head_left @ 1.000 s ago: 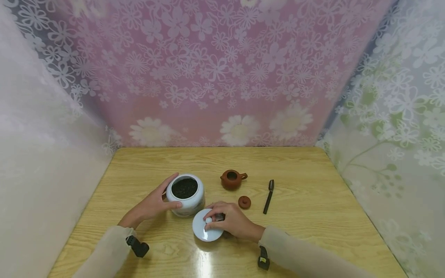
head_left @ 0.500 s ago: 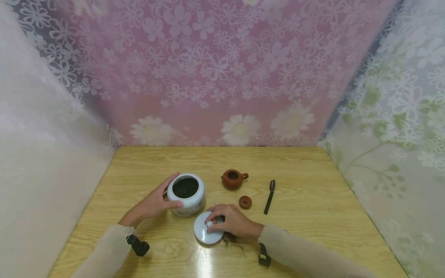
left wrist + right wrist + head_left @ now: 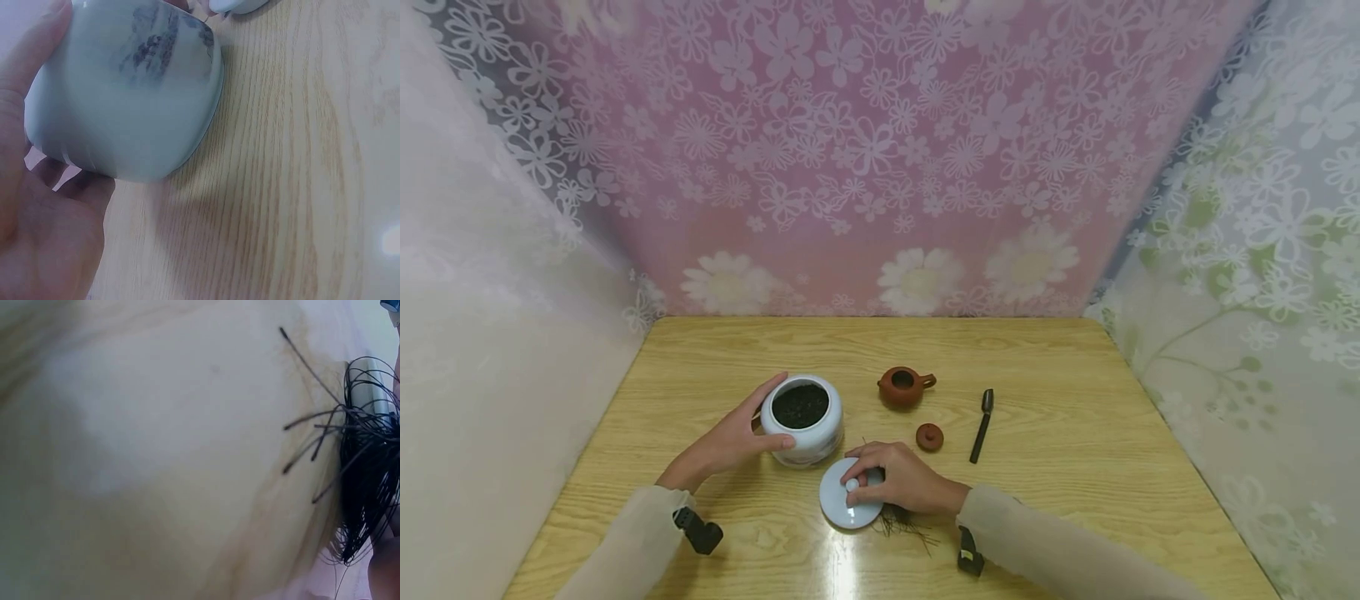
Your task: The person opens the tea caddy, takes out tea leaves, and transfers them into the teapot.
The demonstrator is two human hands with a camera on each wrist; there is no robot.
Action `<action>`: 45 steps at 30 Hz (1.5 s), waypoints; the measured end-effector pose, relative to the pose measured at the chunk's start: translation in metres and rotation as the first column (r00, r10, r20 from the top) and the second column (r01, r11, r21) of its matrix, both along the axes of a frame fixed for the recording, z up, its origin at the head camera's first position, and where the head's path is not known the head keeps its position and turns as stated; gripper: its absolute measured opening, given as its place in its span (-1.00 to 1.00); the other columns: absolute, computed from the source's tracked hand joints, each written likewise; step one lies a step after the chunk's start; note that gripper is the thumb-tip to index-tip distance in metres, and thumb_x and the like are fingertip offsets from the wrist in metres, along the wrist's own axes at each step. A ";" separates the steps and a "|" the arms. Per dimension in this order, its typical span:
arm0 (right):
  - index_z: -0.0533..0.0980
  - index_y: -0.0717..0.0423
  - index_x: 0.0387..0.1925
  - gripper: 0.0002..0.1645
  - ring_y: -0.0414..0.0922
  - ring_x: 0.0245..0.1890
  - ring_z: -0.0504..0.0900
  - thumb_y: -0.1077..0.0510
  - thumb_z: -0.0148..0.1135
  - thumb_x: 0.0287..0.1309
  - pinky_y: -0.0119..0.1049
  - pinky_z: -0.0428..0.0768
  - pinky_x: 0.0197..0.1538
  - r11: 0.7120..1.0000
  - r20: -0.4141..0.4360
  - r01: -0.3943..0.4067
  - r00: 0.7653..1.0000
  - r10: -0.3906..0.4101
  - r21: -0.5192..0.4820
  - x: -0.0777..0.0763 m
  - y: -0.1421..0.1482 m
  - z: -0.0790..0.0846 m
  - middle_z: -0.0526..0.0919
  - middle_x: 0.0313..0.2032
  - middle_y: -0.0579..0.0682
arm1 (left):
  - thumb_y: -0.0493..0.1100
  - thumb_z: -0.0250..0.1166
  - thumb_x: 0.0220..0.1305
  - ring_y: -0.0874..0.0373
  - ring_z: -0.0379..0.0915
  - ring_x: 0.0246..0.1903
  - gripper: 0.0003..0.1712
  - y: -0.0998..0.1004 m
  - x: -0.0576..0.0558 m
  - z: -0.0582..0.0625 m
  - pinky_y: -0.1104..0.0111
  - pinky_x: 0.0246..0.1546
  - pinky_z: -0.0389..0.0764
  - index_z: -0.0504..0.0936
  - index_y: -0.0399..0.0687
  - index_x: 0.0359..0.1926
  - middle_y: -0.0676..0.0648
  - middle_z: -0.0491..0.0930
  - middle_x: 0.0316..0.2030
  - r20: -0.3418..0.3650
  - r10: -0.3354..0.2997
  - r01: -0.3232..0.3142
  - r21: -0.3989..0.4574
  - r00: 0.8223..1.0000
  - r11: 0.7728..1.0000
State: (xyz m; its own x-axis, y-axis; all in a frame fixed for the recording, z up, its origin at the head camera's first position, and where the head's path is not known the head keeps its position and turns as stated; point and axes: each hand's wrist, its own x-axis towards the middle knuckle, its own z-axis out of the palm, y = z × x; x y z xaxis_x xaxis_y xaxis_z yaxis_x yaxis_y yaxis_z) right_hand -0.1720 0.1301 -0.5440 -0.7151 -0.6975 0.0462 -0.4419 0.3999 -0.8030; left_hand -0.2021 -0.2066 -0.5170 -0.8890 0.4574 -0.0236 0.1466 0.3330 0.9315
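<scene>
In the head view my left hand [image 3: 726, 442] grips a white porcelain jar [image 3: 808, 446], thumb on the near side and fingers round the far side. Dark loose tea leaves [image 3: 801, 406] fill the uncovered jar. Closer up, the left wrist view shows the jar's painted wall [image 3: 125, 94]. My right hand [image 3: 913, 479] pinches the knob of a round white lid [image 3: 837, 510], which lies at the table surface right of and nearer than the jar. Thin dark strands stick out from under that hand; the right wrist view shows them as a bundle of black wiry strands [image 3: 369, 469].
Beyond the right hand stands a small reddish-brown clay teapot [image 3: 912, 393] without its lid. Its clay lid [image 3: 929, 437] lies nearer on the wooden table [image 3: 1052, 367]. Farther right lies a dark scoop [image 3: 981, 429] with a long handle. Patterned cloth walls [image 3: 880, 233] enclose the table.
My right hand has brought the white lid slightly down and nearer, onto the table surface. The dark strands beneath that hand have come into view. The left hand and jar have stayed in place.
</scene>
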 end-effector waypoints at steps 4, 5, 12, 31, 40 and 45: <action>0.84 -0.22 -0.06 -0.73 -0.10 0.43 0.61 -0.17 0.60 0.28 -0.09 0.45 0.59 0.999 0.043 0.025 0.999 -0.024 -0.021 0.000 0.002 0.004 0.75 0.27 -0.07 | -0.03 0.58 0.38 -0.33 -0.15 0.73 0.25 -0.001 0.001 0.001 -0.31 0.61 0.15 -0.07 0.22 0.80 -0.20 -0.01 0.74 0.008 0.000 0.000 0.005 1.000 1.000; 0.84 -0.23 -0.05 -0.73 -0.10 0.43 0.61 -0.17 0.59 0.29 -0.11 0.48 0.56 0.999 0.044 0.036 0.998 -0.034 -0.027 0.000 0.003 0.005 0.75 0.28 -0.06 | -0.03 0.58 0.38 -0.33 -0.15 0.73 0.24 -0.001 0.001 0.001 -0.31 0.61 0.15 -0.07 0.23 0.80 -0.20 -0.01 0.74 0.009 0.000 0.000 0.002 1.000 1.000; 0.83 -0.19 -0.02 -0.72 -0.06 0.45 0.59 -0.16 0.54 0.35 0.06 0.49 0.54 0.992 0.026 0.112 0.994 -0.111 -0.054 -0.006 0.020 0.013 0.78 0.23 -0.07 | -0.03 0.58 0.38 -0.32 -0.16 0.73 0.25 -0.001 0.000 0.000 -0.29 0.61 0.15 -0.08 0.23 0.80 -0.20 -0.03 0.75 0.012 0.003 -0.003 -0.002 1.000 1.000; 0.84 -0.08 0.05 -0.66 0.14 0.37 0.66 -0.12 0.55 0.34 0.34 0.51 0.44 0.931 -0.111 0.363 0.925 -0.364 -0.027 -0.016 0.092 0.018 0.76 0.27 0.11 | -0.02 0.58 0.38 -0.31 -0.18 0.74 0.25 -0.001 0.001 0.000 -0.30 0.62 0.13 -0.08 0.25 0.80 -0.19 -0.06 0.76 0.013 0.010 -0.010 -0.014 1.000 1.000; 0.81 -0.18 0.05 -0.72 0.19 0.34 0.65 -0.08 0.52 0.38 0.37 0.54 0.39 0.920 -0.168 0.391 0.909 -0.382 0.021 -0.016 0.125 0.009 0.73 0.29 0.13 | -0.02 0.57 0.39 -0.31 -0.18 0.74 0.25 -0.001 0.001 0.000 -0.30 0.62 0.13 -0.09 0.23 0.80 -0.18 -0.06 0.76 0.013 0.006 -0.006 -0.011 1.000 1.000; 0.80 -0.13 0.07 -0.72 0.01 0.12 0.75 -0.01 0.54 0.37 0.23 0.67 0.25 0.906 -0.266 0.420 0.881 -0.393 0.051 -0.018 0.141 0.001 0.80 0.09 -0.06 | -0.02 0.58 0.38 -0.31 -0.18 0.74 0.25 -0.001 0.001 0.000 -0.29 0.62 0.13 -0.09 0.22 0.80 -0.19 -0.05 0.76 0.013 0.006 -0.006 -0.011 1.000 1.000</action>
State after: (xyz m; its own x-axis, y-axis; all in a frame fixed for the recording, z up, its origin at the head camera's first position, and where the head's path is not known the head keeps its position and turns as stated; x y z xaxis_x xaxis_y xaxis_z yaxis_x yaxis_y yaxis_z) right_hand -0.1898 0.2714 -0.5425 -0.9121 -0.3586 0.1986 -0.3984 0.6618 -0.6351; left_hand -0.2010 -0.2074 -0.5172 -0.8913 0.4516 -0.0396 0.1328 0.3436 0.9297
